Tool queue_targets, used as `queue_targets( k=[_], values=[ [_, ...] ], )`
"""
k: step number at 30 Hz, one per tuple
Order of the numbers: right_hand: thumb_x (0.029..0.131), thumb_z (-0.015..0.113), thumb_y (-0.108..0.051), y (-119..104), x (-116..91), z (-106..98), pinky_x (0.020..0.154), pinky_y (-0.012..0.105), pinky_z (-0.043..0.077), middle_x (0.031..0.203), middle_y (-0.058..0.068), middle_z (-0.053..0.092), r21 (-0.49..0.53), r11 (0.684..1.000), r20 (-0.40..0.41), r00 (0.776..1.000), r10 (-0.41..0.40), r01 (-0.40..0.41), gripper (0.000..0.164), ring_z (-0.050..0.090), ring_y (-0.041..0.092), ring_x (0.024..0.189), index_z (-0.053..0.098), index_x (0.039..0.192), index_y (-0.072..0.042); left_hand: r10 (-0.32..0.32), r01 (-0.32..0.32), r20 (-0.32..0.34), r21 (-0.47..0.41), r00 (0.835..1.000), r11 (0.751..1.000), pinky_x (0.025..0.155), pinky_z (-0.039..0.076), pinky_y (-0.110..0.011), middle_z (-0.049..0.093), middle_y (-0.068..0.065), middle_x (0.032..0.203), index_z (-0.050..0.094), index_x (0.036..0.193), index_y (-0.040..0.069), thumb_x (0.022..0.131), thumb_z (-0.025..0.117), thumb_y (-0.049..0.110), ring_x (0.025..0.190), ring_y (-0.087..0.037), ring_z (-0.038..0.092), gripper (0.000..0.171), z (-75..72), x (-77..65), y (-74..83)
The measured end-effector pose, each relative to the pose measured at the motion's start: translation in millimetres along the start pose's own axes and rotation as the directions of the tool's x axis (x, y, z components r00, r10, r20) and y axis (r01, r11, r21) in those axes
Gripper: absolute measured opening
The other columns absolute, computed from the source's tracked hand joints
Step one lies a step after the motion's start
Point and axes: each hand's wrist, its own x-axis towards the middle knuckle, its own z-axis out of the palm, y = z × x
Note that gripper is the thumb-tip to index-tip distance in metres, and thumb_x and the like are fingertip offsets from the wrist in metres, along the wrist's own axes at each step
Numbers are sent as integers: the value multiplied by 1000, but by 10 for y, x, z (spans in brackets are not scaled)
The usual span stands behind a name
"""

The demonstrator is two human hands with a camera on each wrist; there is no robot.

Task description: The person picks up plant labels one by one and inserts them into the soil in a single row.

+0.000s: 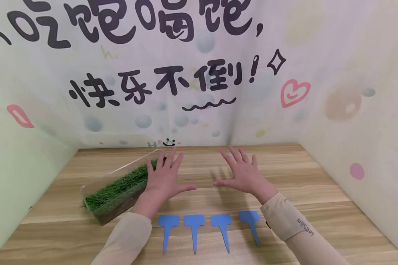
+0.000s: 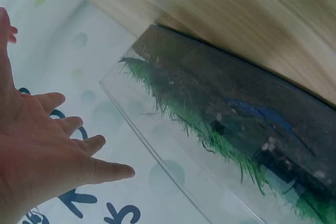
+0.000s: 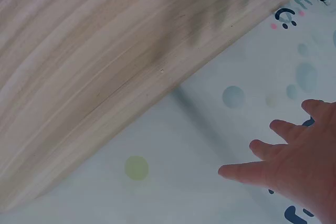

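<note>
Both hands hover above the table with fingers spread and nothing in them. In the head view the left hand [image 1: 164, 178] overlaps the right end of a clear box [image 1: 101, 217] of green grass [image 1: 122, 186]. The left wrist view shows that hand [image 2: 42, 150] beside the box's transparent wall [image 2: 157, 156], with dark soil [image 2: 205, 82] under the grass. To the right, the right hand [image 1: 247, 175] casts a shadow on the wood. Closer to the person, several blue T-shaped plant labels [image 1: 194, 222] lie in a row, pointed ends toward the person.
The wood-grain table [image 1: 302, 180] meets a white printed cloth [image 1: 199, 121] at its back edge. Pale walls [image 1: 361, 147] stand at both sides. The box lies at a slant on the left half of the table.
</note>
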Motion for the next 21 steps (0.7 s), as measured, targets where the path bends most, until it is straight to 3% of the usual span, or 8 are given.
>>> queue_targets(
  k=[10, 15, 21],
  values=[
    [78, 74, -65, -92, 101, 51, 113, 72, 26, 161, 16, 32, 47, 997, -40, 998, -52, 53, 103, 28, 44, 149, 29, 158, -17, -17, 17, -5, 1, 1000, 1000, 116, 9, -75, 6, -4, 170, 20, 161, 25, 72, 65, 80, 155, -40, 8, 113, -71, -85, -125],
    [79, 74, -63, -183, 175, 67, 115, 69, 27, 160, 16, 34, 69, 995, -27, 997, -76, 77, 101, 32, 44, 147, 29, 158, -18, -27, 27, -23, -15, 999, 1000, 116, 13, -74, 10, -7, 169, 24, 160, 23, 74, 68, 76, 154, -43, 11, 110, -90, -147, -217],
    [79, 76, -59, -287, 275, 102, 118, 58, 31, 157, 15, 39, 84, 992, -28, 995, -93, 95, 99, 41, 41, 142, 31, 157, -18, -44, 43, -49, -27, 998, 999, 117, 16, -72, 17, -10, 168, 27, 159, 20, 75, 70, 72, 153, -45, 13, 107, -126, -213, -301]
  ],
)
